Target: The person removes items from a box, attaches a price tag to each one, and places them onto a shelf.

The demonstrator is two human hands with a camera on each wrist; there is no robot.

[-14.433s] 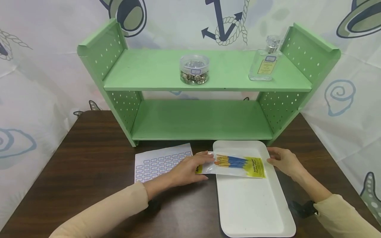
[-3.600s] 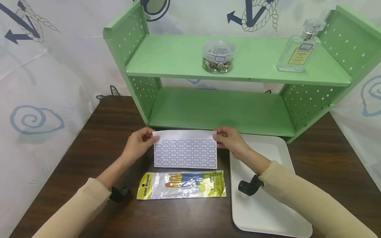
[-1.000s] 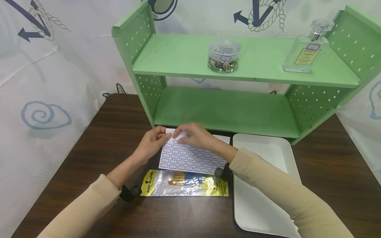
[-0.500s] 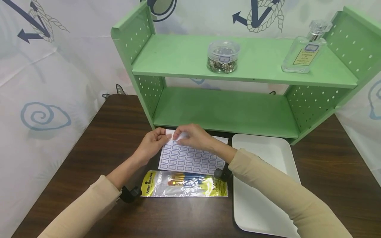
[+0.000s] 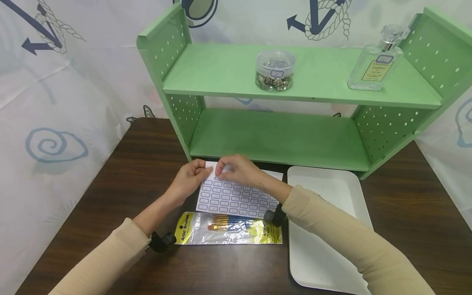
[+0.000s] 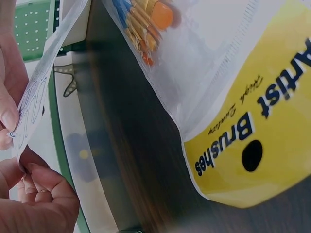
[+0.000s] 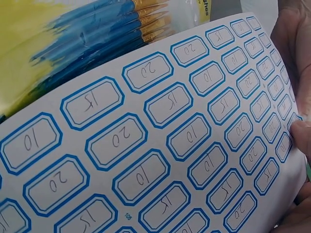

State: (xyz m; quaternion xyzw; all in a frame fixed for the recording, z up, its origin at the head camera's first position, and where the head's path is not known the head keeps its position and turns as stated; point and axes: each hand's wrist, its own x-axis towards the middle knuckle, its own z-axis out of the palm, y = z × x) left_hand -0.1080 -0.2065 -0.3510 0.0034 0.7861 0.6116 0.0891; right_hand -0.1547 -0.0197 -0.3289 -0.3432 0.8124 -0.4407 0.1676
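A white sheet of blue-framed sticker labels (image 5: pixel 236 200) is held up at its top left corner by my left hand (image 5: pixel 189 180), thumb in front. Beside it, my right hand (image 5: pixel 239 170) has thumb and index finger together at a label (image 5: pixel 217 178) in the top row, near that corner. In the left wrist view, a bit of blue edge shows at the right hand's fingertips (image 6: pixel 8 119). Handwritten numbers such as 10, 15 and 20 fill the labels (image 7: pixel 189 133) in the right wrist view. Below the sheet lies a clear and yellow packet of artist brushes (image 5: pixel 228 229).
A white tray (image 5: pixel 328 262) lies to the right, partly under the right forearm. Behind stands a green two-tier shelf (image 5: pixel 221 69). Its top tier bears a clear jar of metal bits (image 5: pixel 274 71) and a glass perfume bottle (image 5: pixel 376 67), both labelled.
The brush packet went from the tray to the table earlier. My right hand left the sheet's right edge for its top left labels. In the last second, its fingertips shifted only slightly.
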